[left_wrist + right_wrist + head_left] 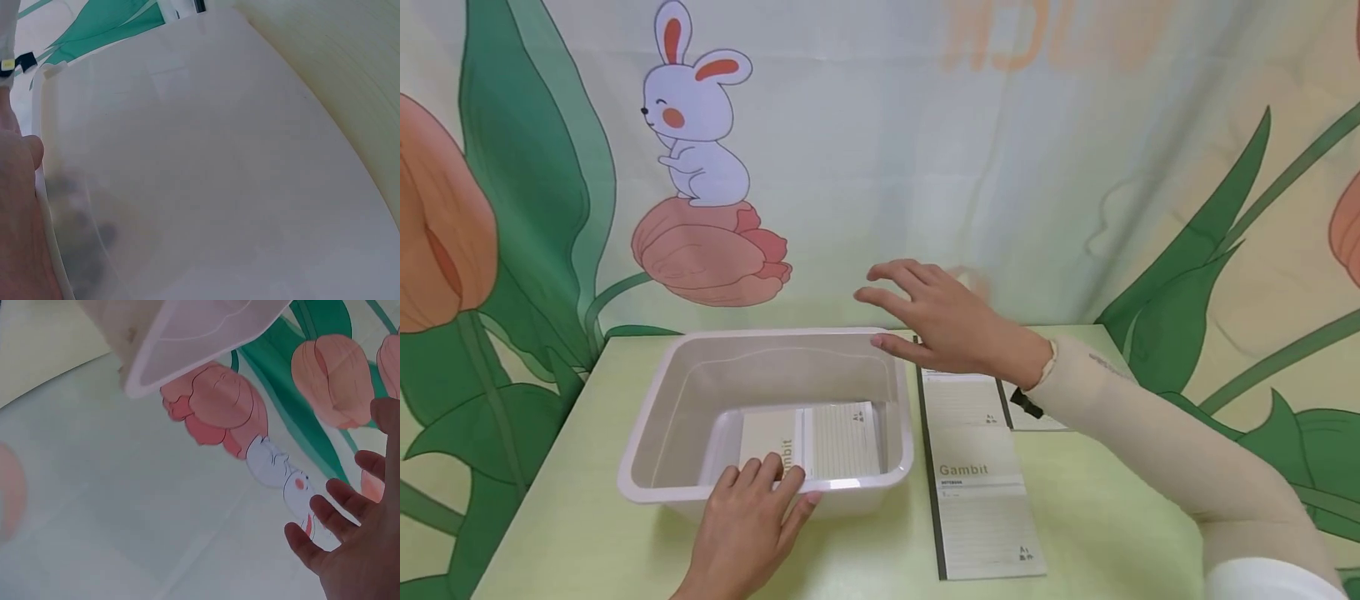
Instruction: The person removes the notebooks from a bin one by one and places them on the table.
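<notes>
My left hand [748, 517] grips the near rim of a pale plastic basin [643, 433], its fingers bent over the edge. In the left wrist view, dark finger shadows show through the basin wall [206, 144], beside the hand [22, 212]. Inside the basin lies a cream notebook [842, 437] marked Gambit, partly hidden by the near rim and fingers. Above the basin's far right corner, my right hand [943, 321] hovers with fingers spread and holds nothing. The right wrist view shows the same hand [359, 550] apart from the basin.
Right of the basin, a Gambit notebook [988, 533] with a dark spine lies on the pale green table [1120, 517]. Behind it is another notebook [962, 400], with a further one [1037, 419] partly under the right forearm. A printed curtain [865, 167] hangs behind the table.
</notes>
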`<action>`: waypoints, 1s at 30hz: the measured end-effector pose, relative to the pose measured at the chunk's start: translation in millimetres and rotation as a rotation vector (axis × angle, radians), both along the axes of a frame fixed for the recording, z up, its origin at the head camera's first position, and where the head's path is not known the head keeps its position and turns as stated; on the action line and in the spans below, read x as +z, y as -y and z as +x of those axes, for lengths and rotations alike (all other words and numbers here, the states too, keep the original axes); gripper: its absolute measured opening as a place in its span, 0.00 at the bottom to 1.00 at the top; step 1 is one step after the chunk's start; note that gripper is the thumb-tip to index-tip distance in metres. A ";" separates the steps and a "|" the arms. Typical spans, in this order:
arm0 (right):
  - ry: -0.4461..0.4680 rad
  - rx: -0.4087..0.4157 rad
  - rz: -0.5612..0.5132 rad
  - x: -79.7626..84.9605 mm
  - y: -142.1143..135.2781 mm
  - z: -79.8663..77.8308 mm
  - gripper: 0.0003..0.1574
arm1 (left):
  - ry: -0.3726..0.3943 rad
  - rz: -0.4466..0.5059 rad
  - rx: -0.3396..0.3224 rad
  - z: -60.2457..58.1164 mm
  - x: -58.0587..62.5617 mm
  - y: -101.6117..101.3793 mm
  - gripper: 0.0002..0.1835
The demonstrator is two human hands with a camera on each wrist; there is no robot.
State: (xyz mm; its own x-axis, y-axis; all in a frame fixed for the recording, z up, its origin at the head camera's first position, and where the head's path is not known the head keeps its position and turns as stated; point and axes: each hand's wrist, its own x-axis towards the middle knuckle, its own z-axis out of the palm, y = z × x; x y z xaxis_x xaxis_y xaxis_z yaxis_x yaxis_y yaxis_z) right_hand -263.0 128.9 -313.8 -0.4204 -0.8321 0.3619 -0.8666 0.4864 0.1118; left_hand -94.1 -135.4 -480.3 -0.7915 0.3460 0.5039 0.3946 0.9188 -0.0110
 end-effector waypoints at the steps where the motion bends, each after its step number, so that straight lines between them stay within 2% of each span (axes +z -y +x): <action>1: 0.005 0.019 0.016 0.2 6.5 -0.3 0.31 | 0.002 0.000 0.000 0.0 0.0 0.1 0.24; 9: 0.064 0.131 0.138 -8.5 57.0 -3.5 0.35 | 0.016 -0.010 0.003 -0.5 1.2 0.5 0.22; 19: 0.153 0.237 0.331 -38.6 111.7 -11.3 0.38 | -0.011 -0.008 -0.011 -1.3 -0.2 2.2 0.26; 22: 0.133 0.249 0.433 -49.6 126.5 -13.0 0.38 | -0.011 -0.010 -0.009 -0.9 -0.1 2.6 0.26; 27: 0.047 0.256 0.638 -67.9 148.4 -13.7 0.43 | 0.005 -0.017 0.000 -0.8 -0.7 2.4 0.26; 30: 0.026 0.261 0.713 -78.9 161.0 -12.4 0.44 | 0.003 -0.013 0.000 -1.0 -1.2 1.5 0.26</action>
